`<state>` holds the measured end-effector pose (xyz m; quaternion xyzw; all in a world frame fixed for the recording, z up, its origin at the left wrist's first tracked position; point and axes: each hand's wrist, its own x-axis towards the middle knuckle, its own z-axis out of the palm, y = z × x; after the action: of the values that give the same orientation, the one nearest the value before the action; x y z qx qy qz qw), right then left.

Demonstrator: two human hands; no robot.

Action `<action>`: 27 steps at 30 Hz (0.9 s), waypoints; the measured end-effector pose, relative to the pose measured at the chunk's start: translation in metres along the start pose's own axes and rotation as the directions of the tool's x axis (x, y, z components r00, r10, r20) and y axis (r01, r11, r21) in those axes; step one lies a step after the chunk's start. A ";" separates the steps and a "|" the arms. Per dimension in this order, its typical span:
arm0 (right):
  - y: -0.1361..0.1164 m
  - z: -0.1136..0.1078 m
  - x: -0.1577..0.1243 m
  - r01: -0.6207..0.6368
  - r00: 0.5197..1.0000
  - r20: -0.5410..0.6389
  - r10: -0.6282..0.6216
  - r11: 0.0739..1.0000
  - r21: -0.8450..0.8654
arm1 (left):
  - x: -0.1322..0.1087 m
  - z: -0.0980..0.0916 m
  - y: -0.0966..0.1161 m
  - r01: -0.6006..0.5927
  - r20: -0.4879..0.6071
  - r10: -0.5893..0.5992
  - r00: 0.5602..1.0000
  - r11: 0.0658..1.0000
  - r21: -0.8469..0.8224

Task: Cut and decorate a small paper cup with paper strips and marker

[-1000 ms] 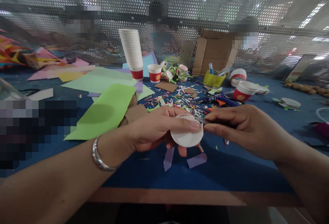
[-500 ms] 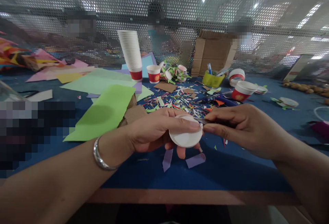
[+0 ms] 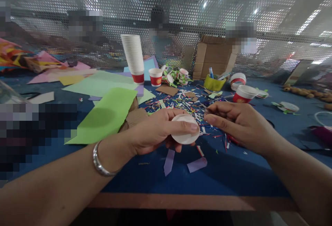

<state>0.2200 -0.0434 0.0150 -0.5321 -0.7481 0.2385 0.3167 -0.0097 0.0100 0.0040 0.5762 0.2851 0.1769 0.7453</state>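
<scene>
My left hand (image 3: 153, 132) is closed on a white round paper-cup bottom (image 3: 184, 129), thumb across its top edge and fingers underneath. A silver bangle (image 3: 100, 162) circles that wrist. My right hand (image 3: 237, 122) hovers just right of the disc with its fingers curled and the fingertips pinched together near the disc's rim. What they pinch, if anything, is hidden. Both hands are held a little above the blue table (image 3: 233, 174), over two purple paper strips (image 3: 169, 162).
Coloured paper scraps (image 3: 181, 103) litter the table's middle. A bright green sheet (image 3: 109, 113) lies to the left. At the back stand a tall stack of white cups (image 3: 133, 56), a red-and-white cup (image 3: 156, 77), a cardboard box (image 3: 215, 58) and a yellow-green tub (image 3: 214, 82). Another red-and-white cup (image 3: 243, 93) stands to the right.
The dark blade my right hand held against the disc's edge no longer shows. That hand has curled and lifted slightly. The disc has shifted a little to the left.
</scene>
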 end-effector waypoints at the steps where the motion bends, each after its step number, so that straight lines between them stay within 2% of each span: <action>1: 0.000 0.001 0.001 -0.009 1.000 -0.002 0.009 1.000 0.030 | 0.000 0.001 -0.001 -0.011 -0.033 0.013 0.999 0.999 0.043; 5: -0.003 0.005 0.003 -0.036 0.999 0.033 0.031 0.986 0.165 | -0.001 0.004 -0.001 -0.076 -0.123 0.108 0.986 0.968 0.238; 9: -0.006 0.010 0.002 -0.057 0.995 0.090 0.040 0.977 0.204 | -0.003 0.005 0.002 -0.133 -0.121 0.211 0.970 0.876 0.463; 14: -0.005 0.017 0.000 -0.072 0.994 0.096 0.056 0.983 0.170 | -0.002 0.004 -0.003 -0.103 -0.064 0.168 0.984 0.815 0.570; 17: -0.004 0.019 0.000 -0.052 0.998 0.039 0.048 0.993 0.104 | -0.001 0.002 -0.007 -0.134 -0.037 0.177 0.983 0.851 0.507; 20: -0.003 0.020 0.001 -0.063 0.998 -0.018 0.065 0.995 0.082 | -0.001 0.003 -0.009 -0.169 -0.036 0.190 0.981 0.932 0.321; 23: 0.000 0.019 0.003 -0.081 0.995 -0.051 0.087 0.991 0.108 | -0.001 0.004 -0.008 -0.190 -0.030 0.198 0.980 0.965 0.181; 27: 0.003 0.018 0.003 -0.072 0.995 -0.052 0.081 0.983 0.171 | -0.001 0.003 -0.007 -0.229 -0.036 0.239 0.970 0.958 0.173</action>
<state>0.2080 -0.0400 0.0017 -0.5385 -0.6946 0.2974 0.3730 -0.0094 0.0051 -0.0015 0.6614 0.2497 0.2552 0.6596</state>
